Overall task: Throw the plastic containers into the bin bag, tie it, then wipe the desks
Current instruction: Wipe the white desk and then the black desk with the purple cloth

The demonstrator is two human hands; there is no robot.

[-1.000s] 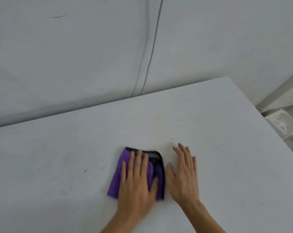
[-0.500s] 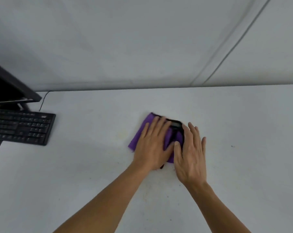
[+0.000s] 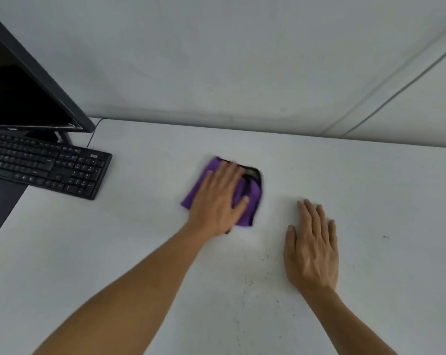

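- Black flat monitor (image 3: 19,85) and black keyboard (image 3: 45,165) sit at the far left of the white tabletop (image 3: 140,226).
- Purple folded cloth (image 3: 254,201) with dark edging lies mid-tabletop, well apart from the keyboard.
- Left hand (image 3: 219,201) lies flat on the cloth, fingers straight and spread, pressing down; grip released, nothing pinched.
- Step in hand, by my reading: wiping the desk. No plastic containers or bin bag in view.
- Small dark specks (image 3: 250,283) dot the surface nearer the person, between the two forearms.
- Right hand (image 3: 311,249) rests flat on bare tabletop, right of the cloth and clear of it; grip released, holding nothing.
- To do it well: keep palm weight even so the cloth does not bunch, overlap strokes, draw the cloth back across the specks, and stop short of the keyboard.
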